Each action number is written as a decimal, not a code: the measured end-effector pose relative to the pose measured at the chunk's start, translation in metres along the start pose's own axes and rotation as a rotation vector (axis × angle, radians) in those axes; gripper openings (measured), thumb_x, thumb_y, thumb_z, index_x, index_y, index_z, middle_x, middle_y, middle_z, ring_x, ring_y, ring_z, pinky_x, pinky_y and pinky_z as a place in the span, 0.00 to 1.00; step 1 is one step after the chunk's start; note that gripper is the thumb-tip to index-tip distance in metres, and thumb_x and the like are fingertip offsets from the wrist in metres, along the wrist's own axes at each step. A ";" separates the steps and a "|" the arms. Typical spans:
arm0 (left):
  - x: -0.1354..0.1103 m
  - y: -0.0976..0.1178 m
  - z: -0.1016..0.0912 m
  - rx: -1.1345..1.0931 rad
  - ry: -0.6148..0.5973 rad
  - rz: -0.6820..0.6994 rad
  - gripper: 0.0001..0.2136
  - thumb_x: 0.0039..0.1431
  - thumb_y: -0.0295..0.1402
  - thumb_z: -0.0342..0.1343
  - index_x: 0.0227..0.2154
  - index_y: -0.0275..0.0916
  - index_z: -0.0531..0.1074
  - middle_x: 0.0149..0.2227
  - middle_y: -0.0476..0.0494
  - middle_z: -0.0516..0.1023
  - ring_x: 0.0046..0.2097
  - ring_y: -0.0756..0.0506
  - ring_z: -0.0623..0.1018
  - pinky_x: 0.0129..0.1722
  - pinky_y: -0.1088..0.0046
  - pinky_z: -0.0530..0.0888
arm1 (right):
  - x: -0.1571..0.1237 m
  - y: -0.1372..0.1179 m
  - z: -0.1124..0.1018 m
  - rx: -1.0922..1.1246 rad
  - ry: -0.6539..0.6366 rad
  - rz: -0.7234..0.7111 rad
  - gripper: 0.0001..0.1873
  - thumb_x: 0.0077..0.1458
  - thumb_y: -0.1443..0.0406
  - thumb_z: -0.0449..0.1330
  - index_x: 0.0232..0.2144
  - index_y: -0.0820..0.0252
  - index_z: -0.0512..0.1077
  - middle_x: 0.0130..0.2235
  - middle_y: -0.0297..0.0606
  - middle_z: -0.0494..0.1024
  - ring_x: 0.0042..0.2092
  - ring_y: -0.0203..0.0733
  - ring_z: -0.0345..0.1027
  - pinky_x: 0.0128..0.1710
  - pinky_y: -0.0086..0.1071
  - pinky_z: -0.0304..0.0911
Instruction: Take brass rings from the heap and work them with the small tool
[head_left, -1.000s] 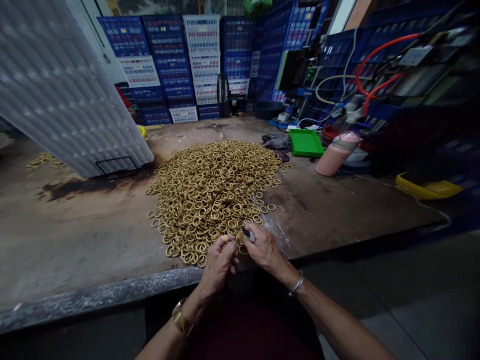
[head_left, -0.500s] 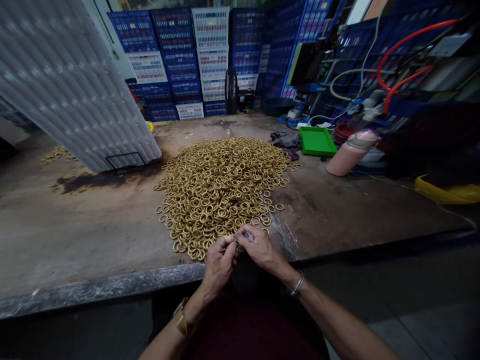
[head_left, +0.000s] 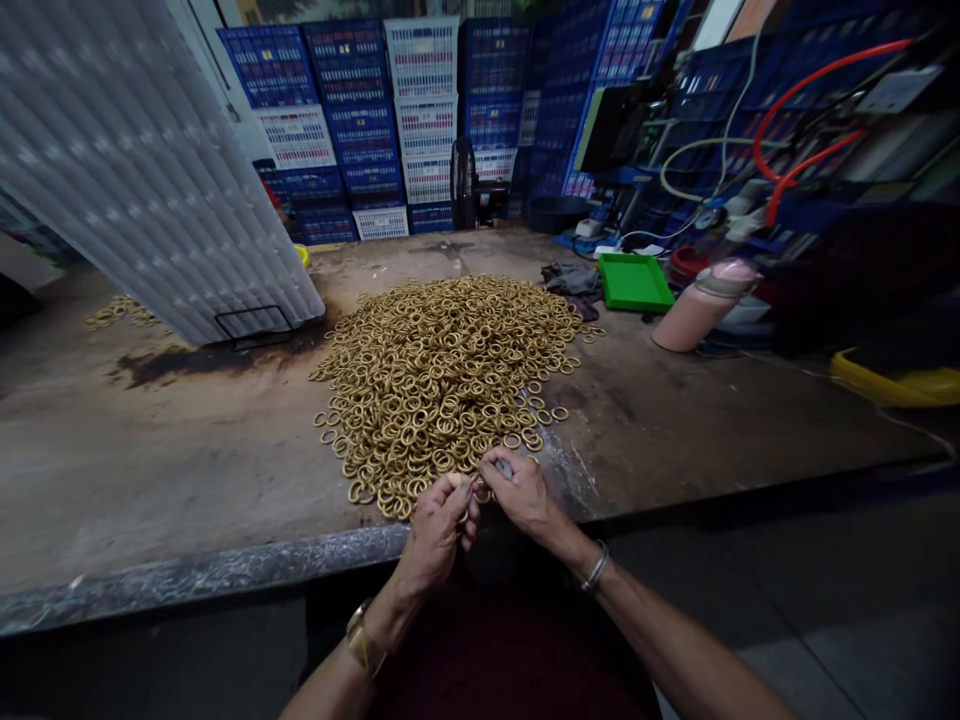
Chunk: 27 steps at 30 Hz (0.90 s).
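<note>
A large heap of brass-coloured rings [head_left: 442, 370] lies on the worktable [head_left: 225, 480]. At the heap's near edge my two hands meet, fingertips almost touching. My left hand [head_left: 439, 525] is closed in a pinch, and a bit of a brass-coloured ring shows among its fingers. My right hand [head_left: 521, 495] is also closed, thumb and forefinger pressed together beside the left fingertips. A small grey patch [head_left: 504, 468] shows at the right fingers; what it is I cannot make out. The fingers hide most of what lies between the hands.
A tall stack of translucent ribbed trays [head_left: 172, 200] leans at the left on a black wire stand [head_left: 255, 325]. A green tray [head_left: 636, 283], a dark cloth [head_left: 571, 280] and a pink bottle [head_left: 701, 308] stand on the right. Crates [head_left: 424, 125] and a fan [head_left: 465, 185] are behind.
My hands have shifted slightly apart at the fingertips, and the left wrist has turned a little. The heap of rings looks the same.
</note>
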<state>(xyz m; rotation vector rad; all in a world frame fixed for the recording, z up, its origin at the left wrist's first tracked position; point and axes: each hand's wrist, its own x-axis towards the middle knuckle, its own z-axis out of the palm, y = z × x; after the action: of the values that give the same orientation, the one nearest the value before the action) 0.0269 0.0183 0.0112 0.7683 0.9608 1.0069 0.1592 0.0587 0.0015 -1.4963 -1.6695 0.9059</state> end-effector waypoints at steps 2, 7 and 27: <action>0.000 0.000 0.000 0.034 0.032 0.013 0.14 0.52 0.45 0.53 0.28 0.37 0.64 0.21 0.54 0.64 0.18 0.57 0.62 0.15 0.84 0.57 | -0.004 0.003 -0.001 -0.136 0.008 -0.088 0.10 0.51 0.63 0.50 0.21 0.60 0.65 0.19 0.30 0.64 0.22 0.31 0.54 0.23 0.24 0.48; 0.000 0.001 0.000 0.132 0.085 0.041 0.14 0.52 0.45 0.52 0.28 0.37 0.63 0.21 0.54 0.65 0.19 0.56 0.63 0.16 0.84 0.58 | -0.017 -0.004 -0.005 -0.362 -0.144 -0.269 0.06 0.48 0.69 0.51 0.23 0.59 0.66 0.22 0.32 0.68 0.24 0.32 0.56 0.24 0.26 0.45; -0.011 0.002 -0.013 -0.315 0.005 -0.170 0.14 0.49 0.40 0.59 0.23 0.35 0.63 0.27 0.45 0.72 0.22 0.54 0.67 0.17 0.81 0.61 | -0.006 0.036 -0.052 -0.499 0.074 -0.009 0.10 0.51 0.60 0.53 0.31 0.58 0.70 0.26 0.34 0.73 0.27 0.36 0.63 0.26 0.27 0.50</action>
<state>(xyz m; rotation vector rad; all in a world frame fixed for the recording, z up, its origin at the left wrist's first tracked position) 0.0119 0.0102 0.0108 0.4156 0.8308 0.9814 0.2228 0.0579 -0.0037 -1.8149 -1.9347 0.4333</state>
